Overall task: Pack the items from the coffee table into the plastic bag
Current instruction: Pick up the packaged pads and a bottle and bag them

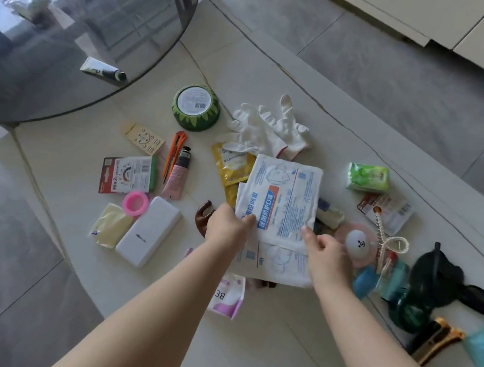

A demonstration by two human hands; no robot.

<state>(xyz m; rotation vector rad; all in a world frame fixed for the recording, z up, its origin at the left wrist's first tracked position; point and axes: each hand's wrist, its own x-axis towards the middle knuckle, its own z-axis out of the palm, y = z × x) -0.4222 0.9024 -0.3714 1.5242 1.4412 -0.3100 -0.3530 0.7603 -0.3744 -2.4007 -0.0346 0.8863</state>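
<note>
Both hands [276, 238] grip two mask packets [281, 198].

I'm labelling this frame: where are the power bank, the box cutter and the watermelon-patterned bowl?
power bank [148, 231]: head view, middle of its white face.
box cutter [173, 154]: head view, orange handle.
watermelon-patterned bowl [196, 107]: head view, white labelled base, upturned.

head view, steeply down, close
</note>
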